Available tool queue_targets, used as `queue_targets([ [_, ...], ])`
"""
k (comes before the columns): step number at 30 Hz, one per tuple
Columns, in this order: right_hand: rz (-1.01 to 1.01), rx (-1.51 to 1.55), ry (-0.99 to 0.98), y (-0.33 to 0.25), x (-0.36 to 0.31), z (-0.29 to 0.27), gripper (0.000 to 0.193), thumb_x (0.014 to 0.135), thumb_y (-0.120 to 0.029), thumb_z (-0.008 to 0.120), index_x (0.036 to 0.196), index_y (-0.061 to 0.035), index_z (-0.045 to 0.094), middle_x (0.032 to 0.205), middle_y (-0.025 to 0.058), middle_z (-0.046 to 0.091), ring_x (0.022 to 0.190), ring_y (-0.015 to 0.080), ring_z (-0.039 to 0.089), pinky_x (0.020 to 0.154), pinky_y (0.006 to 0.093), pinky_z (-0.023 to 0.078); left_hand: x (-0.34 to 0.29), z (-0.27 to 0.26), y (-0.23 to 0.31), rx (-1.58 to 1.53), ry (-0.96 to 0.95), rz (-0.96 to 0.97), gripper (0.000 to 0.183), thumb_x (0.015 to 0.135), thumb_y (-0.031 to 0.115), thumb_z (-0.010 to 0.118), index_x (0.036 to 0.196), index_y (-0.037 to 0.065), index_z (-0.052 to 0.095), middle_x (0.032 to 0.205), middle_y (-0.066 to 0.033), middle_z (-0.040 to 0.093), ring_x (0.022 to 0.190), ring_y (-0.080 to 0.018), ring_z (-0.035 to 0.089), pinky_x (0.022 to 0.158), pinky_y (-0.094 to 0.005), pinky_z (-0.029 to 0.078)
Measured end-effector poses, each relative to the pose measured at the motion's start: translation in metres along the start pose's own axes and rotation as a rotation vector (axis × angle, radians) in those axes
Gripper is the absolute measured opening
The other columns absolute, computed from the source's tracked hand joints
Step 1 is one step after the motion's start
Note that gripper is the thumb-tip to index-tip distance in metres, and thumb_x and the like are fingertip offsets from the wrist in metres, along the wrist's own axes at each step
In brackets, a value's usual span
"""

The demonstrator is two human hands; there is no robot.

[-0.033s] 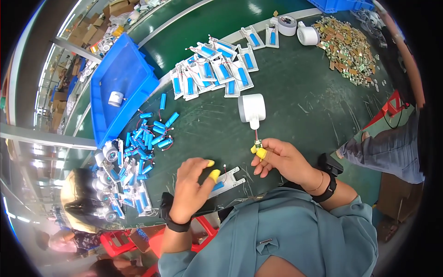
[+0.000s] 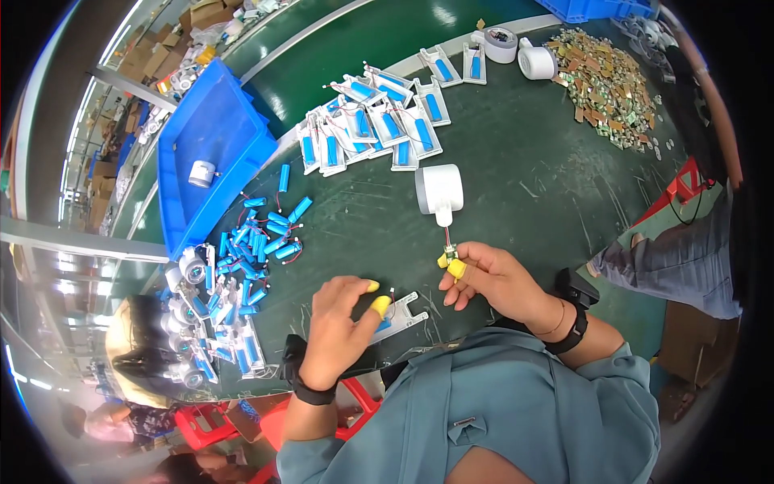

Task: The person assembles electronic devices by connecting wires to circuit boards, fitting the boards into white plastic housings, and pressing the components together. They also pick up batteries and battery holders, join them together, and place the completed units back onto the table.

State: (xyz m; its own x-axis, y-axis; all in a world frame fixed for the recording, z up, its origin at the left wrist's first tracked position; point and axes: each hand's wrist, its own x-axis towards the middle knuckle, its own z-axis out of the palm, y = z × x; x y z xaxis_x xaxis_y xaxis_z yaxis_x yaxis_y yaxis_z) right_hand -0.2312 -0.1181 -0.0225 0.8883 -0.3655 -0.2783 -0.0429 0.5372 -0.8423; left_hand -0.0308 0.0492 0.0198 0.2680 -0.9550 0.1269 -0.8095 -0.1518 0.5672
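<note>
Between its yellow-capped thumb and finger, my right hand (image 2: 501, 281) pinches a small green circuit board (image 2: 450, 251). Thin red wires run from the board up to the neck of a white round housing (image 2: 442, 190) with a grey rim, which lies on the table. My left hand (image 2: 340, 327) is empty, with thumb and forefinger apart, both under yellow finger caps. Beside that thumb lies a white plastic handle shell (image 2: 409, 310) with a blue cylindrical battery (image 2: 383, 325) in it, partly hidden by the hand. A thin lead with a small plug sticks up from the shell.
Loose blue batteries (image 2: 256, 242) are heaped at left, above several white housings (image 2: 189, 310). White shells with batteries (image 2: 371, 121) are piled at the far side. Circuit boards (image 2: 605, 85) form a mound at far right. A blue bin (image 2: 214, 145) stands at left; a person's leg (image 2: 677, 258) at right.
My left hand has shifted slightly right, closer to the lead on the shell, its thumb covering more of the battery. My right hand holds the circuit board in the same place.
</note>
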Motion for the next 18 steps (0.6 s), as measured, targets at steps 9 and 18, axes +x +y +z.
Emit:
queue_targets([
  [9, 0.065, -0.071, -0.015, -0.005, -0.002, 0.004, 0.016, 0.098, -0.006, 0.044, 0.104, 0.0024, 0.056, 0.094, 0.0095, 0.065, 0.079, 0.0146, 0.066, 0.067, 0.0249, 0.055, 0.009, 0.027, 0.009, -0.094, -0.024, -0.023, 0.019, 0.077, 0.002, 0.062, 0.096, 0.003, 0.064, 0.094, -0.0111, 0.065, 0.088, -0.0288, 0.060, 0.081, -0.0360, 0.045],
  [18, -0.042, -0.446, 0.003, 0.000, 0.000, 0.010, 0.014, 0.094, -0.006, 0.045, 0.099, 0.0005, 0.057, 0.080, 0.0055, 0.065, 0.063, 0.0086, 0.063, 0.054, 0.0233, 0.051, 0.022, 0.035, 0.016, -0.214, -0.080, 0.065, 0.023, 0.081, 0.000, 0.055, 0.103, 0.002, 0.060, 0.098, -0.0109, 0.064, 0.094, -0.0294, 0.059, 0.091, -0.0377, 0.039],
])
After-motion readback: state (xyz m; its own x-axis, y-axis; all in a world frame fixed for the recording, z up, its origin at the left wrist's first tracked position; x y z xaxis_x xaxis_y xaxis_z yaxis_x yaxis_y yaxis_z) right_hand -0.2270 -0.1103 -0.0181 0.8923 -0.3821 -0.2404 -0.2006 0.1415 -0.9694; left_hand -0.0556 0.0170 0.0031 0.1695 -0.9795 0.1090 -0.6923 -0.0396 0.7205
